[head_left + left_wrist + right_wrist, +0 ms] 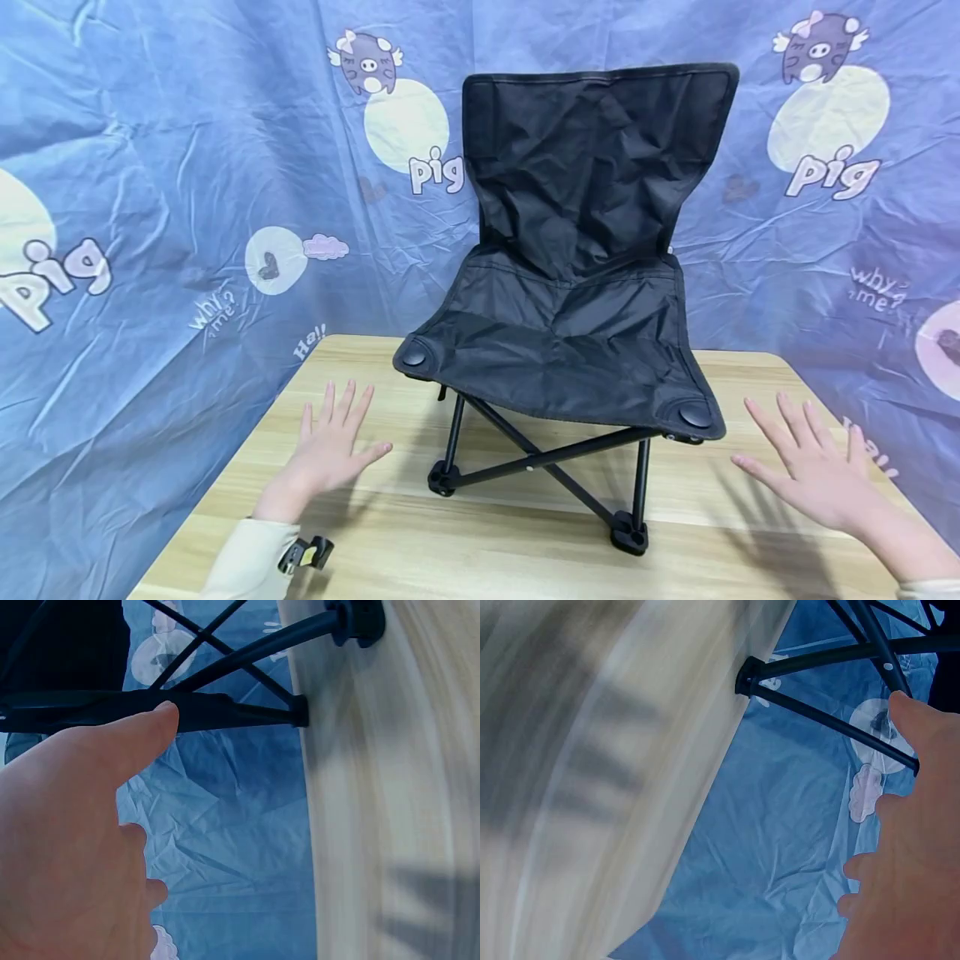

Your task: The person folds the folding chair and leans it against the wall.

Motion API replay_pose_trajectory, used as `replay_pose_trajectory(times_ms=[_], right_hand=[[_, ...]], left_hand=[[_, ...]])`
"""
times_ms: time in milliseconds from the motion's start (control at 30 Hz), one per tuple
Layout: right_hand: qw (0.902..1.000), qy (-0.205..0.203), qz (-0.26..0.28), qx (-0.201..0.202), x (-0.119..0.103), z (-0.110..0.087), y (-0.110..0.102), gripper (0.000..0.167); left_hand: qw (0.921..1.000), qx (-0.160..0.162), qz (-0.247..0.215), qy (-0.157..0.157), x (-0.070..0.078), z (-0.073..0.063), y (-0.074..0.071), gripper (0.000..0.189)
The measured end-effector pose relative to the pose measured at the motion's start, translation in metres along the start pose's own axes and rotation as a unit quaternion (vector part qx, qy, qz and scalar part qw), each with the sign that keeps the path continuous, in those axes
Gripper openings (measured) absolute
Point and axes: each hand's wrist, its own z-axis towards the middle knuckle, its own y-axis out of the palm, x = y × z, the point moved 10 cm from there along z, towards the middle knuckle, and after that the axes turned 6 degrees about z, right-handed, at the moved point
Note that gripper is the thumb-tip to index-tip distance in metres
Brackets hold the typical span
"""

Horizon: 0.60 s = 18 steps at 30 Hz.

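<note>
A black folding camp chair (562,333) stands unfolded and upright on the wooden table, its fabric seat and backrest spread over crossed metal legs. To its left my left hand (330,450) hovers over the table with the fingers spread, holding nothing. On the other side my right hand (817,475) is also spread wide and bare, apart from the chair. In the left wrist view the thumb of the left hand (82,802) overlaps the chair frame (202,712). The right wrist view has the right hand (915,817) beside the chair's legs (825,660).
The light wooden tabletop (382,542) has rounded far corners. Behind and beside it hangs a blue cloth (187,167) printed with pigs and words. A small black device (306,553) sits at the left sleeve's cuff.
</note>
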Motion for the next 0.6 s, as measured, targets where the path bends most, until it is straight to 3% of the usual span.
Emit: replay_pose_trajectory(times_ms=[233, 600], right_hand=[[0.9993, -0.022, -0.029, 0.000, -0.011, 0.007, -0.015, 0.086], [0.9983, -0.055, -0.015, 0.014, -0.028, 0.014, -0.031, 0.087]], left_hand=[[1.0000, -0.003, 0.005, 0.006, 0.004, 0.004, -0.013, 0.090], [0.9992, 0.016, 0.024, 0.027, 0.012, 0.008, -0.035, 0.090]])
